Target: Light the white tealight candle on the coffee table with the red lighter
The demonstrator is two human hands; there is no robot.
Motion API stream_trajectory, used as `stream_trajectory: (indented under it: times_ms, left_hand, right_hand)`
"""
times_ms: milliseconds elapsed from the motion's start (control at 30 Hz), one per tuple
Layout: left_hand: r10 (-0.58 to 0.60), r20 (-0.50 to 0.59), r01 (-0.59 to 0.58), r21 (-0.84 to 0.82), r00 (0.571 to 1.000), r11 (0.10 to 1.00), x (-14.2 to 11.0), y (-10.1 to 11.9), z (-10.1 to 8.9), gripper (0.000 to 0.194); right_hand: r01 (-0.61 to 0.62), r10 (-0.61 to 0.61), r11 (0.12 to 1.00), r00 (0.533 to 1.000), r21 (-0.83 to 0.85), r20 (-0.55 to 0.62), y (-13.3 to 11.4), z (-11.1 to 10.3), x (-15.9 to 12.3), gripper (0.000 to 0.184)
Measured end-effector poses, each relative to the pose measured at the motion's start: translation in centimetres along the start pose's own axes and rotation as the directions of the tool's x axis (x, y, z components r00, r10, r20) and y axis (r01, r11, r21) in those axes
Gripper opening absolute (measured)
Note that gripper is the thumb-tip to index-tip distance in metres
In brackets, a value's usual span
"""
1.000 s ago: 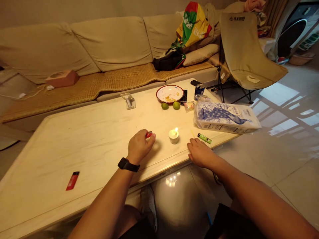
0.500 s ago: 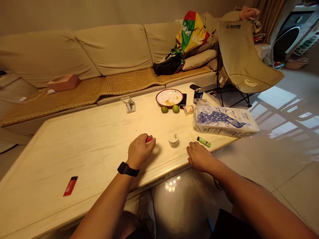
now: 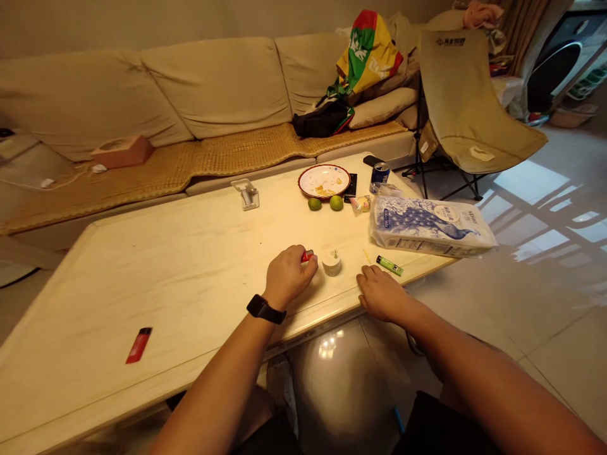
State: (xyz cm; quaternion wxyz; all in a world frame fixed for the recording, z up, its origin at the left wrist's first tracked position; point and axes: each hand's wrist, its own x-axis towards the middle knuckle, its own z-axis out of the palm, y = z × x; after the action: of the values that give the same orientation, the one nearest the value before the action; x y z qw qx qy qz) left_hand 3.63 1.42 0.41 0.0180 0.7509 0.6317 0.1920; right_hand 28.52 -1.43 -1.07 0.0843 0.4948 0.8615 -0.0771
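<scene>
My left hand [image 3: 290,277], with a black watch on its wrist, is closed around a red lighter [image 3: 307,256] whose end shows past the fingers. Just right of it stands a small white candle [image 3: 331,263] with a short wick on top; the lighter is close to the candle but apart from it. No flame can be made out. My right hand [image 3: 380,292] rests on the table's near edge, fingers laid on the top and nothing seen in them. Beyond its fingers lie a green lighter [image 3: 389,265] and a thin yellow stick [image 3: 367,255].
A pack of tissues [image 3: 429,224] lies at the table's right end. Behind are two limes [image 3: 336,203], a red-rimmed plate [image 3: 303,188] with scraps, and a blue can [image 3: 380,174]. A red, black-ended flat object [image 3: 139,345] lies far left. A sofa [image 3: 218,88] lines the back.
My left hand has moved right with the red lighter, closer to the candle. My right hand has stayed at the table's edge. The view has shifted slightly.
</scene>
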Motion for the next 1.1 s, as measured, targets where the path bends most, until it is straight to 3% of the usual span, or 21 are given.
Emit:
stream_trajectory:
  times_ms: [333, 1100]
  left_hand:
    - [0.075, 0.038, -0.078, 0.082, 0.996, 0.994, 1.3, 2.8, 1.0, 0.024]
    - [0.081, 0.057, -0.084, 0.057, 0.995, 0.995, 1.6, 3.5, 1.0, 0.024]
  right_hand:
    - [0.004, -0.004, 1.000, 1.000, 0.006, 0.009, 0.1, 0.0, -0.1, 0.037]
    - [0.007, -0.008, 1.000, 1.000, -0.013, -0.009, 0.0, -0.2, -0.2, 0.035]
